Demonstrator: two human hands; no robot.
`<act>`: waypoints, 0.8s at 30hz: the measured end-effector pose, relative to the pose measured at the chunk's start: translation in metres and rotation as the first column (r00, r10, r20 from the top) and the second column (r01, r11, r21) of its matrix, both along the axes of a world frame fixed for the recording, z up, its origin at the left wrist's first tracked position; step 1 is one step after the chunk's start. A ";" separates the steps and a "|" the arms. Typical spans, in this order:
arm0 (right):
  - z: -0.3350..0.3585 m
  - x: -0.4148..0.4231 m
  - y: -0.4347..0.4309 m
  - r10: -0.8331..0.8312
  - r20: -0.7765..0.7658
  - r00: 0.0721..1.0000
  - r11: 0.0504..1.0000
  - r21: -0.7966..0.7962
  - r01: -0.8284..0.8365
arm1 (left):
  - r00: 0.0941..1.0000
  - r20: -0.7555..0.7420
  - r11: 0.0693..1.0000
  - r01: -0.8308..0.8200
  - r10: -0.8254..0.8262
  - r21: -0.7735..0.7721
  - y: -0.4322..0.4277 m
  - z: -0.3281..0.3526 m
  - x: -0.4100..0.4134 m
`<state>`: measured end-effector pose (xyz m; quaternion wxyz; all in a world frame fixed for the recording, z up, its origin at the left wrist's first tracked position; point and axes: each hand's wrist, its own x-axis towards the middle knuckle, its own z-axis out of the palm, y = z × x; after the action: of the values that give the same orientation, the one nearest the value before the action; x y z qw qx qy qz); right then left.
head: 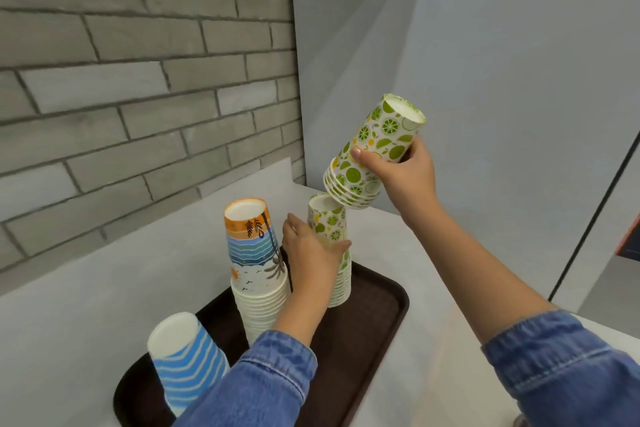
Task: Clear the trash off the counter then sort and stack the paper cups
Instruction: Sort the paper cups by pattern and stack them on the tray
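My right hand [401,172] grips a short nested stack of lime-print paper cups [375,146], tilted in the air just above a taller lime-print stack [328,218]. That one stands rims-down on the dark brown plastic tray [375,315] — my left hand [311,253] is curled round it. Also on the tray are a beach-print cup stack [254,253] and blue-striped cups [187,357], which my sleeve partly hides. The tray's near edge is cut off; it sits on the white counter [86,305].

No text can be read — the paper cups [252,246] carry only patterns.

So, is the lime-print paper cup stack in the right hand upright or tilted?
Tilted. The right hand holds the lime-print paper cup stack slanted, base up-right, rims down-left over the standing lime-print stack.
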<state>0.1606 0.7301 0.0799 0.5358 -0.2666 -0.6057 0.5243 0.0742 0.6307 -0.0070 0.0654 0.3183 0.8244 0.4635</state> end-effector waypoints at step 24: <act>-0.083 -0.044 -0.015 0.195 0.577 0.793 0.961 0.049 -0.272 | 0.965 -0.262 1.000 -0.003 0.006 0.011 -0.111 0.066 -0.049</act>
<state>0.1164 0.7156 -0.0026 0.2787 -0.2980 -0.7984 0.4429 0.0254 0.5196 0.0589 -0.0472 0.3752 0.8240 0.4219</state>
